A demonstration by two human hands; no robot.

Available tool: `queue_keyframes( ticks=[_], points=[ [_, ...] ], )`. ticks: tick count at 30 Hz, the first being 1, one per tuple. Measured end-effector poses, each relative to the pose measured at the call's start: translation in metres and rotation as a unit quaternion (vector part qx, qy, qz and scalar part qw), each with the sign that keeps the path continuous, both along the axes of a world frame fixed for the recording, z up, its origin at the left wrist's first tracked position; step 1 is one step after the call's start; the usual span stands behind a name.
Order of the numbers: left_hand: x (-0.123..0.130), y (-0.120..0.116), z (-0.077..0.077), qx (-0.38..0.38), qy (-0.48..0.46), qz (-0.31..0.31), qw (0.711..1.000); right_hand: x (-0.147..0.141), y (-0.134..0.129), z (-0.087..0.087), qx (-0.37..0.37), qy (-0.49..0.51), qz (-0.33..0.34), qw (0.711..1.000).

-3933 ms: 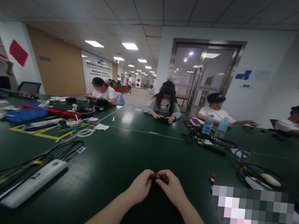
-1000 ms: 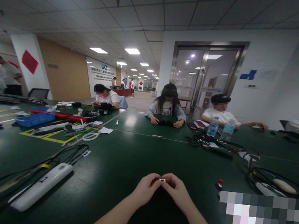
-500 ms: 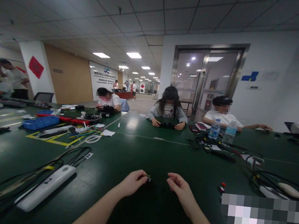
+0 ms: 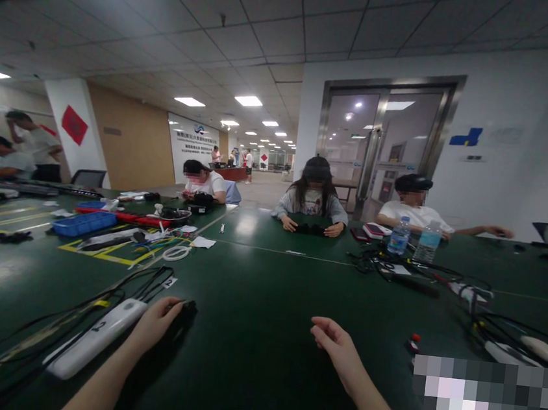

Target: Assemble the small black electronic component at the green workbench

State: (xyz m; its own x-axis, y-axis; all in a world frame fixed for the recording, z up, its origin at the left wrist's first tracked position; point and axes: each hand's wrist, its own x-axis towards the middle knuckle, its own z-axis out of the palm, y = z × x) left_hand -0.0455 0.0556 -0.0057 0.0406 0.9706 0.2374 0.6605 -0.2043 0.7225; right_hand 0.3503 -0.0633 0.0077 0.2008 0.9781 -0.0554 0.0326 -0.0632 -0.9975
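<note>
Over the green tabletop, my left hand (image 4: 160, 317) is closed, with thumb and fingers pinching a small black object (image 4: 189, 307). Its exact kind is too small and dark to make out. A white power strip (image 4: 98, 340) marked with a 2 lies just left of that hand, its black cables running behind. My right hand (image 4: 332, 345) hovers to the right of the middle, holding nothing. Its fingers are loosely bent and a little apart from the thumb.
Cables and a blue tray (image 4: 83, 223) lie at the back left. Two water bottles (image 4: 399, 236) stand at the back right near tangled cables (image 4: 394, 270). A small item with a red top (image 4: 415, 338) lies right of my right hand. Several people sit around the table.
My left hand has moved left, carrying the small object from the middle to beside the power strip. My right hand has stayed nearly in place. The view has shifted slightly.
</note>
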Motion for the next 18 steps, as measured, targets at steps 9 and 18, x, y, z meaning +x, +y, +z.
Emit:
queue_keyframes(
  ticks=[9,18],
  points=[
    [0.005,0.001,-0.003,0.018,0.026,-0.009,0.999,0.007,0.009,-0.013,-0.011,0.007,0.007,1.000],
    [0.006,0.002,-0.003,0.033,0.090,-0.002,0.995,0.008,0.007,-0.009,-0.019,-0.002,0.010,1.000]
  ],
)
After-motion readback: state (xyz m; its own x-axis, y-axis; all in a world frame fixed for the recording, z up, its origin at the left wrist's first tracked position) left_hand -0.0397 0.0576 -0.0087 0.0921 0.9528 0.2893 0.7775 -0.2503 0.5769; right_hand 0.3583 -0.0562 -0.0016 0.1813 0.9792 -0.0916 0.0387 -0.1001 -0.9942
